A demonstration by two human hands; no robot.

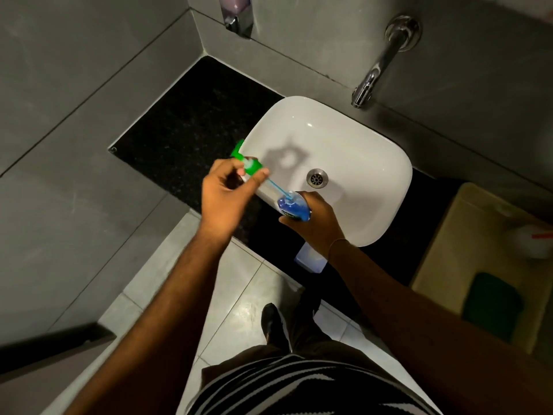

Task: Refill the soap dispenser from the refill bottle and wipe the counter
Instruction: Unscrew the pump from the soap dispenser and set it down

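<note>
My right hand (318, 221) grips a soap dispenser bottle (293, 208) filled with blue liquid, held over the front left rim of the white basin (359, 151). My left hand (223, 196) pinches the green pump head (248, 161), lifted off the bottle and tilted left. The pump's thin tube (278, 190) still reaches down into the bottle's neck. A pale translucent container (309, 259) lies on the black counter (185, 130) below my right wrist, partly hidden by it.
A chrome spout (377, 73) juts from the wall above the basin. A wall-mounted soap dispenser (236, 13) hangs at the top. At the right a beige bin (449, 250) holds a green cloth (493, 304) and a white bottle (535, 241).
</note>
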